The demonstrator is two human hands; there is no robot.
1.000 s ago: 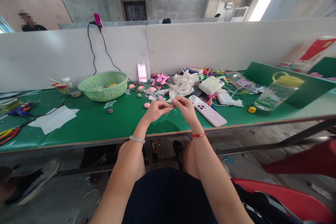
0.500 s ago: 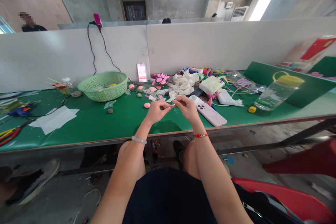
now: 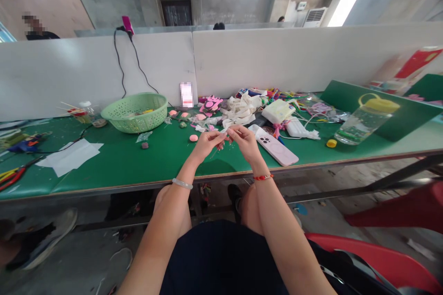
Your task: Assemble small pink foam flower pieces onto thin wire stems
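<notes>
A white partition (image 3: 284, 57) runs along the far side of the green-topped workbench (image 3: 166, 163) in front of me. On the left of the bench stands a pale green perforated plastic basket (image 3: 136, 124). Beyond my hands is a heap of off-white strips (image 3: 241, 108), and well to the right leans a clear water bottle (image 3: 362, 124) with a yellow lid. My left hand (image 3: 206, 144) and right hand (image 3: 245, 142) meet over the bench near its front edge, thumbs and fingers pinched closed, the tips nearly touching. A pink smartphone (image 3: 278, 150), 3 lenses showing on its back, lies just right of my right hand. Near my left hand sits a pink oval piece (image 3: 193, 138). A thin strand (image 3: 213, 153) hangs below my left fingers. The smallest thing is the tiny pale piece (image 3: 225, 134) that both my hands grip between their fingertips, above the bench; its shape is too small to make out
</notes>
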